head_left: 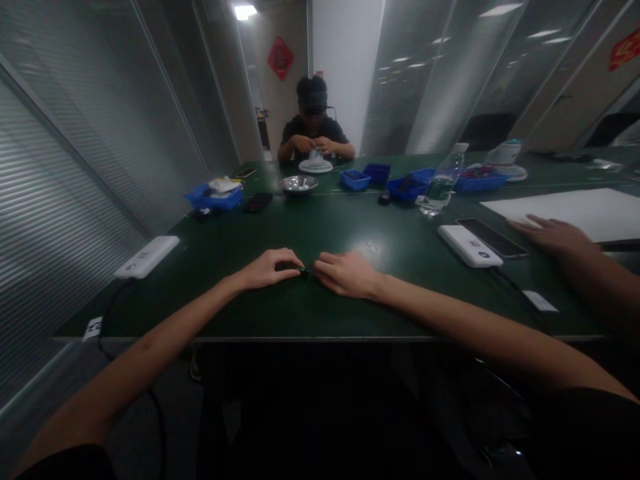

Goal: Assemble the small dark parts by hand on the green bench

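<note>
My left hand (273, 267) rests on the dark green table (320, 227) with its fingers curled round a small dark object (301, 270) whose tip shows at the fingertips. My right hand (345, 273) lies just to the right, fingers pinched together and touching the same small object. What the object is I cannot make out; most of it is hidden under my left fingers. Both forearms stretch from the near table edge.
A white power bank (147, 256) lies left, another white power bank (467, 245) and a phone (493, 237) right. A co-worker's hand (550, 233) rests near white paper (575, 208). Farther off: blue bins (214, 197), metal bowl (299, 184), water bottle (440, 187), a seated person (314, 127).
</note>
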Tool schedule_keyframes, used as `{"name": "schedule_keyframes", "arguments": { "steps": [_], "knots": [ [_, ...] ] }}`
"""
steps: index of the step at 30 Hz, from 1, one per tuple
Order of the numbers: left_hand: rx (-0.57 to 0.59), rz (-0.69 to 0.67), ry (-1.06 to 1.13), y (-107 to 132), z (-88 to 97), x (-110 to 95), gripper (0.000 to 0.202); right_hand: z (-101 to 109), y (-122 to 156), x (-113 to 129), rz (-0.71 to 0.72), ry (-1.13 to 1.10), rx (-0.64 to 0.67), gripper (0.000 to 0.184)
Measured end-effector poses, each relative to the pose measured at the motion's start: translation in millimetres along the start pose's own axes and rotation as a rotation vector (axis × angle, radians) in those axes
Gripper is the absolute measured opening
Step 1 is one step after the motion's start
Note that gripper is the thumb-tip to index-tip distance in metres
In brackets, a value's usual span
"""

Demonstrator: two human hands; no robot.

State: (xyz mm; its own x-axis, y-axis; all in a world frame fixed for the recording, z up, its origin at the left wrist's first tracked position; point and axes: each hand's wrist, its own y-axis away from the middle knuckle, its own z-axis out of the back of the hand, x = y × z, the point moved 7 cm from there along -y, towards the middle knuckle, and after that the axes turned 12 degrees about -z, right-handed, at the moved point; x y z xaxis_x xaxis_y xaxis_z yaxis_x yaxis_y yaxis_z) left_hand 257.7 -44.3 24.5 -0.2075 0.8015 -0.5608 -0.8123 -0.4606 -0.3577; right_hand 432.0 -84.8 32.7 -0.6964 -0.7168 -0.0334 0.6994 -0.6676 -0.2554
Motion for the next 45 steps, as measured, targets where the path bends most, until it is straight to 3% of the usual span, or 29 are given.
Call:
{"name": "schedule_keyframes", "arguments": {
  "steps": [34,40,45],
  "knots": [
    [0.055,-0.008,0.112,-5.2,-10.0,1.4,0.029,-1.8,-2.8,10.0,0.023,0.02,-0.025,0.03],
    [-0.015,-0.039,0.067,-5.4,-8.5,0.5,0.029,-3.7,-3.9,7.9,0.013,-0.027,-0.026,0.028],
    [0.021,0.033,0.138,-5.6,-10.3,6.8,0.03,-3.9,-3.9,6.9,-0.005,-0.085,-0.021,0.029]
  ]
}}
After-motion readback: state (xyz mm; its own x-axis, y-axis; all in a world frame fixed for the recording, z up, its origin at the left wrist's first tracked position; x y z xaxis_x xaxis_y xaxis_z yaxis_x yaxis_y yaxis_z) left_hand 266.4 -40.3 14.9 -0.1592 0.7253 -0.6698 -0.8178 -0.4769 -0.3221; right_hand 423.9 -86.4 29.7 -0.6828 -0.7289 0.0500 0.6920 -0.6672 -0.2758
